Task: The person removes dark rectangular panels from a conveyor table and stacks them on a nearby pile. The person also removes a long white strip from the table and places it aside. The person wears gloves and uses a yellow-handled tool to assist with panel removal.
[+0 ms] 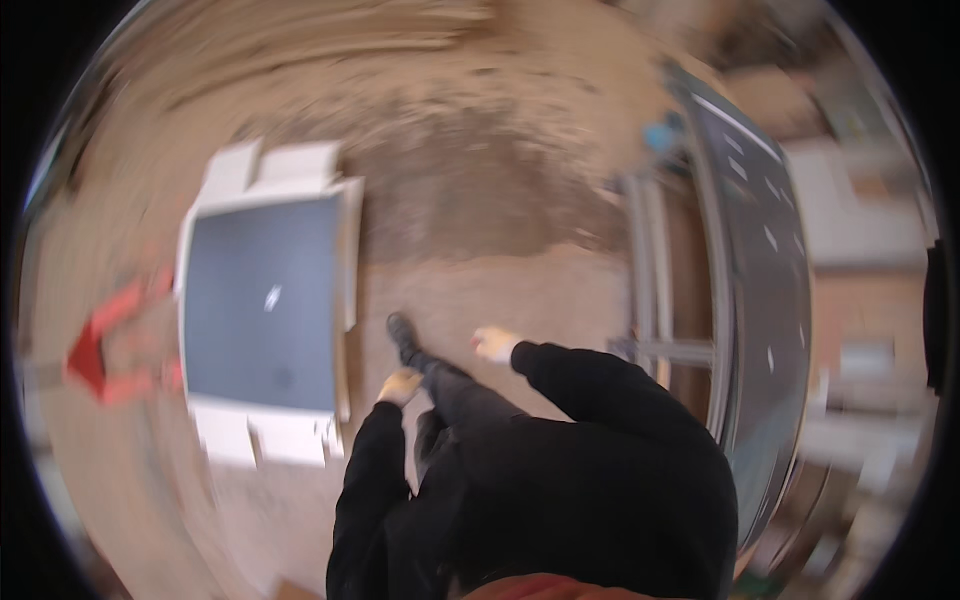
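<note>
My left hand [400, 387] hangs low in front of my left thigh, beside the right edge of an open white carton [228, 437] but apart from it. In the carton lies a large flat dark blue-grey panel [262, 345] with a small white label [272, 297] near its middle. My right hand [494, 344] is held forward over the floor, touching nothing that I can see. Its fingers look curled, though motion smears them, and the fingers of the left are blurred as well. Nothing can be made out in either hand.
A red pallet jack [88, 362] stands left of the carton. On my right is a metal frame rack [660, 270] with a long dark panel [765, 260] bearing several white labels. My dark shoe [403, 335] steps on the brownish floor [520, 290], which has a darker patch ahead.
</note>
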The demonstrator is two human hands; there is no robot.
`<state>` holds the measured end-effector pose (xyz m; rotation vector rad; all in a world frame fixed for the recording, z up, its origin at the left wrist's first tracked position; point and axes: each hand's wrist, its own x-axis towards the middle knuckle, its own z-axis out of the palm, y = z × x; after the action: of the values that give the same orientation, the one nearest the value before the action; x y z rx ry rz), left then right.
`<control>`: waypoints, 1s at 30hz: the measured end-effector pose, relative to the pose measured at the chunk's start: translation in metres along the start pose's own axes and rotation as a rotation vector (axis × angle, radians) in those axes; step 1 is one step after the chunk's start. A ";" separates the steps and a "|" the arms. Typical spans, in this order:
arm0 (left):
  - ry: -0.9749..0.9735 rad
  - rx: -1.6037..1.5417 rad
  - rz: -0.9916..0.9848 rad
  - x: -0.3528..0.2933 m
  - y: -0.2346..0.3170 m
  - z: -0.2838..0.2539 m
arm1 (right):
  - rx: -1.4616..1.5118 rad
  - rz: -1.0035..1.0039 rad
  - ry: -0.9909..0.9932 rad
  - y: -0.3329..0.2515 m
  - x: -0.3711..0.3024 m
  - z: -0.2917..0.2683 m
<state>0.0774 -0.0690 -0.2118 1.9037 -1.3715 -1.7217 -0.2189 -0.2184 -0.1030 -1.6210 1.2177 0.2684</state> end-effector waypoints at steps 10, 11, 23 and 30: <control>-0.649 0.548 -0.406 -0.026 0.078 0.084 | 0.114 0.310 0.227 0.163 -0.308 0.005; -0.567 0.496 -0.429 -0.020 0.091 0.101 | 0.206 0.333 0.302 0.182 -0.328 0.006; -0.094 0.600 1.038 0.217 0.651 0.541 | 0.204 1.602 1.456 0.592 -0.675 -0.033; -0.090 0.967 0.989 0.244 0.825 0.715 | 0.520 1.858 1.382 0.668 -0.683 -0.069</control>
<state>-0.9674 -0.4057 0.0036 0.9557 -2.8147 -0.6648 -1.0949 0.1544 -0.0031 0.5128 3.1419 -0.1531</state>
